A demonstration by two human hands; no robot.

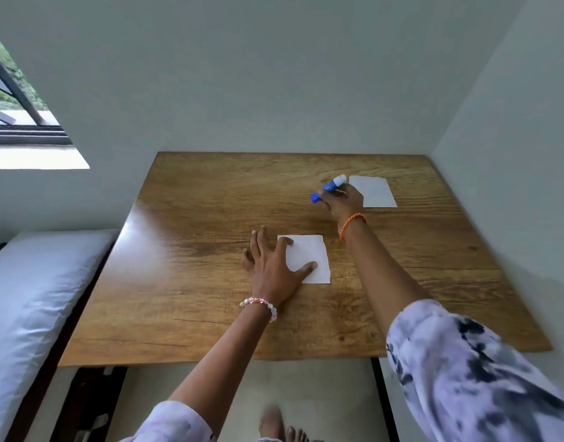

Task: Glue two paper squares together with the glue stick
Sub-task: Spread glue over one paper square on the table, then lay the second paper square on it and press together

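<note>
1. Head view, surroundings: a wooden table (pixel 210 282) stands in a corner between two pale walls. At 9 o'clock from the table lies a bed with a light sheet (pixel 35 298), and at 10 o'clock, higher up, there is a window (pixel 15 100) with a dark frame. Below the near table edge, at 6 o'clock, bare toes (pixel 280 425) show on the pale floor.

2. Nothing lies between the two papers except bare wood. The right forearm passes just beside the near paper square (pixel 309 253), on its 3 o'clock side, and does not cover it.

3. The near paper square lies close to the middle of the table. The far paper square (pixel 376 193) lies at 1 o'clock from it, well apart, near the right wall.

4. The left hand (pixel 271 266) lies flat with the fingers spread. The forefinger and the thumb press on the left part of the near paper square; the other fingers rest on the wood at 9 o'clock of the paper. A bracelet of pale beads (pixel 261 306) is on this wrist.

5. The right hand (pixel 341 202) is stretched far forward, its fingers curled round the glue stick (pixel 328 187). The stick is blue with a white end, it is tilted, and the white end points toward the far paper square, just beside its left edge. An orange bracelet (pixel 352 223) is on this wrist.

6. The sleeves are pale with dark patches. No writing on the glue stick can be read.
</note>
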